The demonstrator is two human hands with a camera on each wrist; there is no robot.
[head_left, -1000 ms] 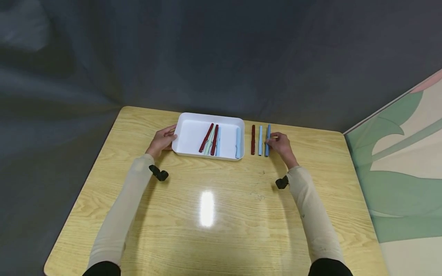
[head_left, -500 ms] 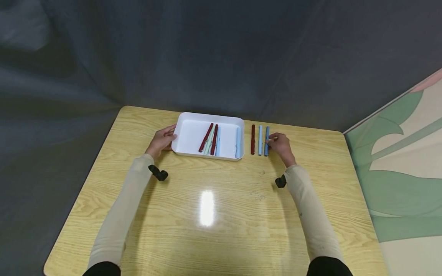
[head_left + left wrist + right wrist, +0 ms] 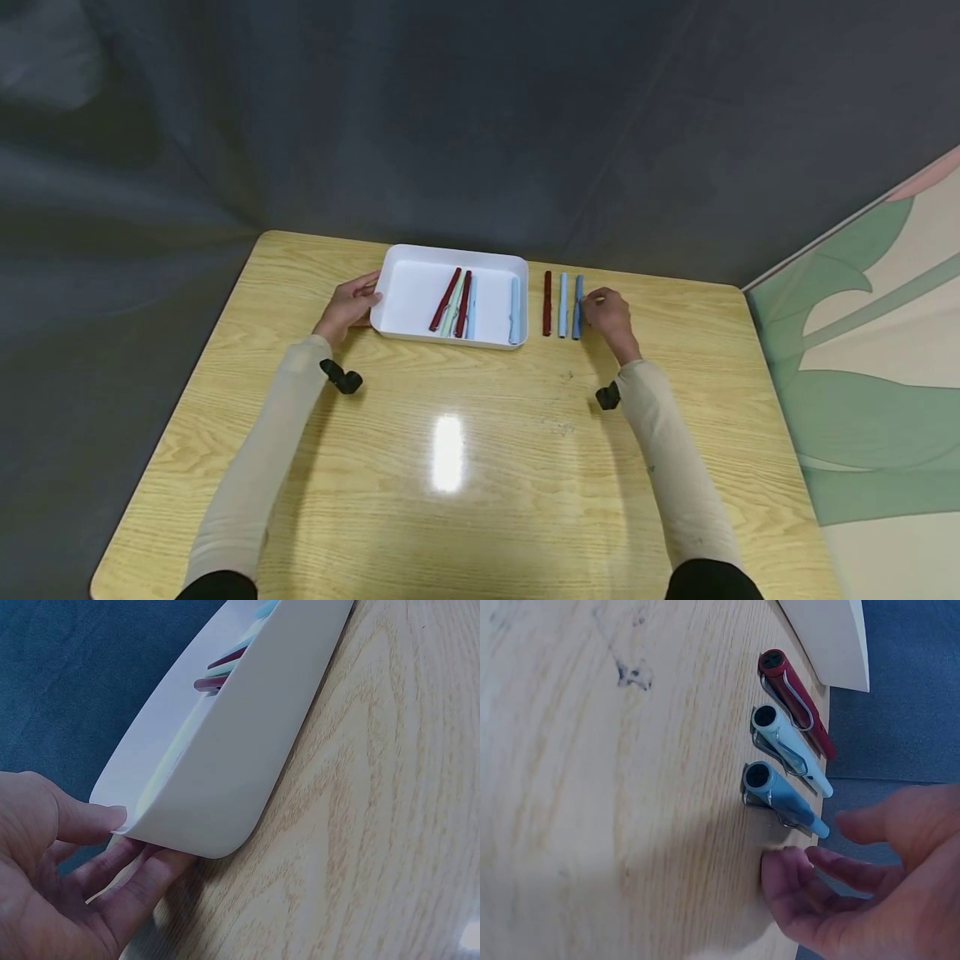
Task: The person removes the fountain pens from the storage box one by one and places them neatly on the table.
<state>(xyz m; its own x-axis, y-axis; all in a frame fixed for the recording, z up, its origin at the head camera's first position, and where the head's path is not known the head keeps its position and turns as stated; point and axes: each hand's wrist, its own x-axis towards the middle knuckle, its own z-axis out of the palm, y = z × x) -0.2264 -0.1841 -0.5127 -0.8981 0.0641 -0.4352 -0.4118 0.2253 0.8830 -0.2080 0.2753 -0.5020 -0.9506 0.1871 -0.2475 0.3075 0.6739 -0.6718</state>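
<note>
My left hand point(image 3: 347, 310) grips the left end of a white tray point(image 3: 411, 292), thumb on the rim and fingers against the outside, as the left wrist view shows. To the tray's right, a dark red pen point(image 3: 547, 303), a light blue pen point(image 3: 563, 305) and a darker blue pen point(image 3: 577, 307) lie side by side on the table. My right hand point(image 3: 609, 317) is just right of the darker blue pen. In the right wrist view its thumb and loosely bent fingers point(image 3: 784, 874) stand apart from that pen and hold nothing.
Inside the tray lie two dark red pens point(image 3: 446, 298), a pale green pen point(image 3: 451, 310) and two light blue pens point(image 3: 514, 310). A dark curtain point(image 3: 480, 125) hangs behind the wooden table point(image 3: 510, 517). A patterned green panel point(image 3: 885, 417) stands at the right.
The darker blue pen has shifted slightly left toward the light blue one, and my right hand has let go of it. My left hand keeps its hold on the tray.
</note>
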